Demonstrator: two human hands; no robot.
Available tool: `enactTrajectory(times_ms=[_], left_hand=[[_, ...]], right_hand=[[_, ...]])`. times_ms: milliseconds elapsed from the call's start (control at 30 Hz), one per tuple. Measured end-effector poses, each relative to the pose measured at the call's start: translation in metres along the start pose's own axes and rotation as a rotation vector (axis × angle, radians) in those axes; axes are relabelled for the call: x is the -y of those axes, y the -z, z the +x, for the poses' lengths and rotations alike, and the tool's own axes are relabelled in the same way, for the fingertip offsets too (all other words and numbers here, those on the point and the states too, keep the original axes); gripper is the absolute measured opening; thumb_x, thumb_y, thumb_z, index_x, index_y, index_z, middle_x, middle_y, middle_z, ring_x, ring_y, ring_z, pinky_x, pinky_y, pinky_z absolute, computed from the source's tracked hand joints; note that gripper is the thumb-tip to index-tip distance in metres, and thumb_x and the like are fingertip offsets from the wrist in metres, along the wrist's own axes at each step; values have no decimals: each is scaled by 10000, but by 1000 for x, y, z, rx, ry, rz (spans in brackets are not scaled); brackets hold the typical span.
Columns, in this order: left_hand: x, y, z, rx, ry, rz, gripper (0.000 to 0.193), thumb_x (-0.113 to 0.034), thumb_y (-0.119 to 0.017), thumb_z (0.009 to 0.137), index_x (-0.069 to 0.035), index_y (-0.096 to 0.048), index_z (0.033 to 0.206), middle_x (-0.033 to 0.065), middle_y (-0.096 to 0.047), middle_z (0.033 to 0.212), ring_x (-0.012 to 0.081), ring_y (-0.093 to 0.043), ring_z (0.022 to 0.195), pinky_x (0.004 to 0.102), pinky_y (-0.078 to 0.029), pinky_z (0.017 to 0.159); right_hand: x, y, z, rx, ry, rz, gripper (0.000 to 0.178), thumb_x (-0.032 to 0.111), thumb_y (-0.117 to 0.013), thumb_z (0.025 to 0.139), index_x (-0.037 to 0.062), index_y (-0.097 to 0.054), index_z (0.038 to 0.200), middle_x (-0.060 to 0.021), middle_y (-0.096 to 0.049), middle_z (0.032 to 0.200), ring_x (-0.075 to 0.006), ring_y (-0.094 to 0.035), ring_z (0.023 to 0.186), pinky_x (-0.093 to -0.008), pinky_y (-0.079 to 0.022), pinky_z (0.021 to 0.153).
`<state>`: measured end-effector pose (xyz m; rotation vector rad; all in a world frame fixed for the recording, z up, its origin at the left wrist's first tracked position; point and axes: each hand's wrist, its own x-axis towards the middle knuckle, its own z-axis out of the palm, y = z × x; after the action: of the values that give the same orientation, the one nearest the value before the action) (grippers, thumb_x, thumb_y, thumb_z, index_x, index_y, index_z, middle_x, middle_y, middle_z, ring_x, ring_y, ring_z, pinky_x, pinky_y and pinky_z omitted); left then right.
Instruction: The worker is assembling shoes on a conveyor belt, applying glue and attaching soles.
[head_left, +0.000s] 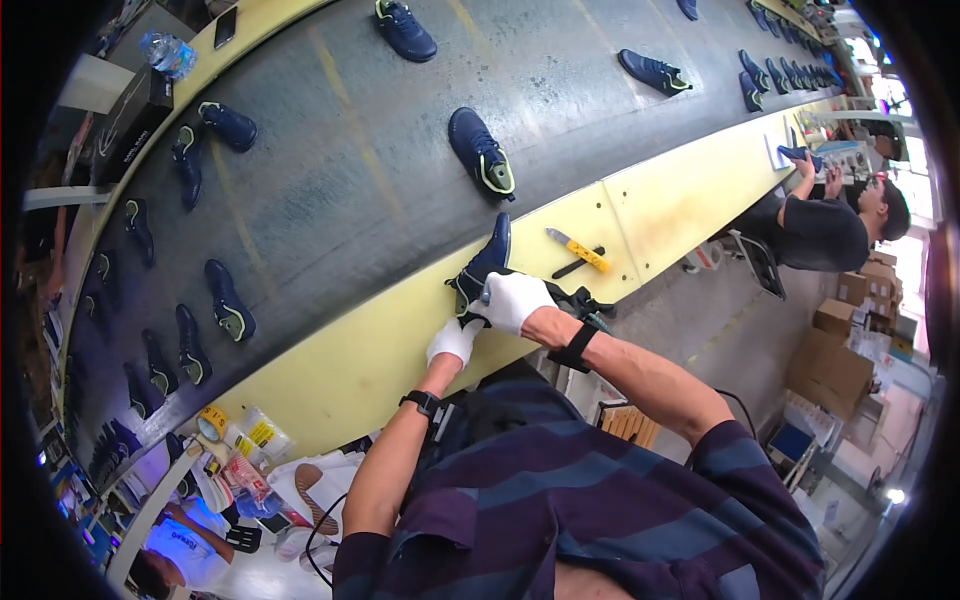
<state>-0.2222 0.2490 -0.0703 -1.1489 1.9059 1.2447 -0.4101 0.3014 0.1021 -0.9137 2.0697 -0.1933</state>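
Observation:
A navy shoe (489,250) with a lime-edged collar lies on the yellow ledge, its toe pointing away from me toward the belt. My left hand (452,342), in a white glove, is closed at the heel end and grips the shoe there. White-gloved too, my right hand (516,302) is closed over the shoe's opening. A small bluish-grey bit shows at its fingers, but what it holds is too hidden to name. Just right of that hand lies a bundle of black straps or tool parts (580,303), partly covered by the wrist.
A yellow-handled cutter knife (578,249) and a black tool (577,264) lie on the yellow ledge (660,225). Beyond runs a dark conveyor belt (360,150) bearing several navy shoes (482,150). A co-worker (830,225) handles a shoe at far right; a tape roll (212,422) stands at left.

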Motion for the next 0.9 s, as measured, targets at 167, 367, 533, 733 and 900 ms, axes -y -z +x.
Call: enactTrajectory(times_ms=[167,367,533,733,900], left_hand=[[-11,5,-5,18,6,35,630,-575,-559,988,-9,-708,1221,271,-737,1109,419,-715,1029,485,-534,883],[-35,21,-23,67,108,120,720,-681,-557,950,-51,-657,1282,255,-695,1281,433,-643,1229,506,-504,1020],[-42,21,-30,-23,67,146,700,-625,-565,972,24,-698,1199,303,-712,1172,466,-676,1132,504,-516,965],[-29,10,-22,-95,37,121,714,-603,-596,962,66,-705,1184,327,-706,1164,472,-677,1131,492,-520,957],[-15,-6,-15,-177,45,78,712,-589,-610,961,97,-709,1124,323,-726,1069,443,-720,1032,479,-548,887]], right_hand=[[-10,-3,-3,-36,-7,62,389,420,-772,890,39,-728,951,-198,-746,913,-392,-733,850,-460,-575,767],[-47,-14,-10,-79,101,134,416,447,-769,903,45,-663,913,-176,-731,836,-399,-720,793,-458,-566,722],[-53,-9,-11,-75,133,139,427,453,-774,899,39,-670,908,-183,-731,828,-402,-723,794,-458,-568,717],[-59,-8,-16,-104,171,145,417,447,-785,885,43,-685,894,-191,-739,833,-402,-729,806,-462,-571,722],[-63,-11,-17,-111,201,184,415,451,-783,883,45,-701,908,-193,-745,845,-400,-734,817,-466,-575,735]])
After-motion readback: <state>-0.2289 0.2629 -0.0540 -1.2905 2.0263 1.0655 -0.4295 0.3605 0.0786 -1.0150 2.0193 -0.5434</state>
